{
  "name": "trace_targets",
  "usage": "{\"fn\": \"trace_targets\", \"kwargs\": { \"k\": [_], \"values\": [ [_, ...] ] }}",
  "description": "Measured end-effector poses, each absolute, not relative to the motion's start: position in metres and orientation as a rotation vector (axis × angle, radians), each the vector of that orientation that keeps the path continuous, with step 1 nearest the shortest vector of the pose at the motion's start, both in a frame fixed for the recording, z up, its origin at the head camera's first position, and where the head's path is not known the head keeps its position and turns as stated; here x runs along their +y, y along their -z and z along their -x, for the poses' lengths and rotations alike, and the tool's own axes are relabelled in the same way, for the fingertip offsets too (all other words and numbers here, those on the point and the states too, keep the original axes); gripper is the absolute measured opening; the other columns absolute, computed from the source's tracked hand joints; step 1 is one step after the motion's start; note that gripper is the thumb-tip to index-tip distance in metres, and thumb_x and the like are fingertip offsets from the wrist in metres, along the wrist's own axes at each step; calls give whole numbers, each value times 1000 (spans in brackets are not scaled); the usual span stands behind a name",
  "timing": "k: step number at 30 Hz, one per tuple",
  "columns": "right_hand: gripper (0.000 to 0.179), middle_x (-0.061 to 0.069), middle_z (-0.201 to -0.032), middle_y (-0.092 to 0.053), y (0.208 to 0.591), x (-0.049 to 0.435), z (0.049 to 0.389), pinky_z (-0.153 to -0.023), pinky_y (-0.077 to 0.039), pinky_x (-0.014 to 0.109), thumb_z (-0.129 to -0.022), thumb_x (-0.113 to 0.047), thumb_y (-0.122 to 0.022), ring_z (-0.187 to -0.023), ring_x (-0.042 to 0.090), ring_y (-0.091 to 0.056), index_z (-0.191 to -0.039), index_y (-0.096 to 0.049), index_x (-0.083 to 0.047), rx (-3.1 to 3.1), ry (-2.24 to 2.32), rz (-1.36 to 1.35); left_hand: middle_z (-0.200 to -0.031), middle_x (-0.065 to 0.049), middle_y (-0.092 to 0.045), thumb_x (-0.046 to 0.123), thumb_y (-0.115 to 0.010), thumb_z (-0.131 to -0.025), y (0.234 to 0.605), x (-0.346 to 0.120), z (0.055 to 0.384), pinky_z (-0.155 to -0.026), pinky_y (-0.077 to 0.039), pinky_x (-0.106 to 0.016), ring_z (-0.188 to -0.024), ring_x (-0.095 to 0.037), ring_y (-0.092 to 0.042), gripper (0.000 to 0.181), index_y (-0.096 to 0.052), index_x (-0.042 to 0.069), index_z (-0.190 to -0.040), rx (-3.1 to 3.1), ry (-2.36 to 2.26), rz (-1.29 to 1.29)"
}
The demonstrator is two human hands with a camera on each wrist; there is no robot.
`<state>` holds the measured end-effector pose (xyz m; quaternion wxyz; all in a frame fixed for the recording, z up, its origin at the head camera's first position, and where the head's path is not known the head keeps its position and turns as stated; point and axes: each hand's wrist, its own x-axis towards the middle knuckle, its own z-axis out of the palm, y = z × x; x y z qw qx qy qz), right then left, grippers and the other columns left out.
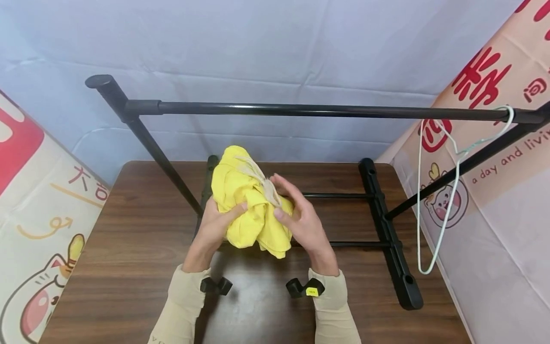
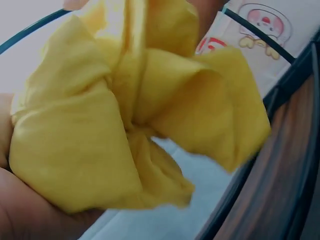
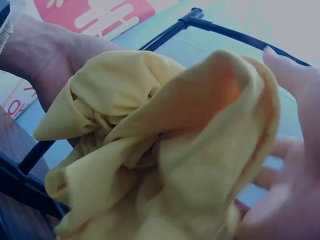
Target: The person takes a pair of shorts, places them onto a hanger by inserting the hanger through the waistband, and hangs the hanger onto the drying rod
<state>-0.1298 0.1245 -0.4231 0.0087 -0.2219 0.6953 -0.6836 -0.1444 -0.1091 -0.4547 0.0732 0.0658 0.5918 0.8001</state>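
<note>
A bunched yellow garment-like cloth (image 1: 253,205), its exact kind hidden by the folds, is up in front of me above the table. Pale beige ties (image 1: 259,176) lie across its upper right side. My left hand (image 1: 213,223) grips the cloth from the left, thumb over the front; in the left wrist view that hand (image 2: 30,210) is partly behind the fabric. On the other side, my right hand (image 1: 302,222) has its fingers extended along the cloth's edge near the ties. The right wrist view shows loose folds (image 3: 210,125) beside this hand (image 3: 295,150).
A black clothes rack stands on the brown wooden table (image 1: 116,267), its top bar (image 1: 275,110) beyond the cloth. A white hanger (image 1: 455,191) hangs at the bar's right end. The rack's right foot (image 1: 388,234) lies on the table. Printed drapes surround it.
</note>
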Motion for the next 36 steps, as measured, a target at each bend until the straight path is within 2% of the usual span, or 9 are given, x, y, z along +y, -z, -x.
{"fn": "trace_targets", "kwargs": {
  "k": [3,7,12,15,20,23,28,32,36],
  "values": [
    [64,11,-164,-41,422,128,131,-103,-48,17,-103,-17,-65,-148,36,-37,-162,-39,-14,2205,2204,521,-106,0,-69,6,-67,-99,452,-113,145,-77,-63,-27,-90,-12,-74,27,-58,11,-124,1606,-2570,-231],
    [64,12,-162,-41,424,131,130,-104,-48,16,-104,-16,-60,-144,28,-45,-162,-34,-12,2103,2270,327,-106,4,-65,1,-57,-100,451,-119,145,-76,-60,-21,-91,-7,-69,25,-58,15,-121,1416,-2739,-369],
    [73,12,-139,-57,428,129,130,-90,-59,23,-103,-26,-66,-111,14,-69,-163,-29,-12,1832,2342,364,-105,3,-67,-4,-53,-97,453,-122,146,-77,-60,-21,-90,-7,-69,31,-60,15,-121,1377,-2760,-538],
    [81,7,-120,-67,430,123,132,-81,-62,25,-98,-28,-76,-95,11,-75,-163,-30,-14,1798,2327,387,-105,3,-69,-4,-55,-96,458,-120,146,-77,-61,-22,-90,-8,-70,32,-61,15,-121,1395,-2700,-625],
    [87,13,-136,-64,431,116,133,-84,-63,26,-89,-18,-84,-101,11,-75,-162,-36,-14,1855,2297,407,-103,5,-71,6,-63,-100,467,-117,147,-76,-60,-22,-89,-6,-71,22,-63,15,-120,1425,-2545,-790],
    [82,21,-139,-62,430,114,132,-83,-63,27,-86,-8,-84,-98,11,-75,-157,-43,-12,1944,2249,418,-103,5,-72,16,-70,-101,468,-120,148,-75,-60,-21,-88,-6,-71,19,-66,14,-119,1447,-2446,-880],
    [67,26,-121,-68,426,112,130,-76,-65,31,-81,3,-84,-88,10,-75,-143,-59,-8,2168,2199,373,-103,7,-74,22,-73,-100,465,-125,146,-76,-60,-21,-88,-4,-71,19,-69,16,-118,1505,-2327,-933],
    [54,24,-114,-72,421,114,132,-70,-65,32,-83,-2,-86,-81,10,-76,-133,-67,-7,2339,2163,370,-104,6,-73,18,-71,-100,465,-129,146,-77,-61,-22,-90,-6,-72,20,-67,15,-119,1497,-2322,-917],
    [43,19,-97,-75,412,119,134,-61,-63,33,-86,-14,-87,-67,12,-75,-125,-71,-11,2457,2070,395,-103,5,-73,12,-68,-101,464,-134,146,-77,-61,-23,-89,-6,-73,19,-65,13,-120,1491,-2351,-897]
  ]
}}
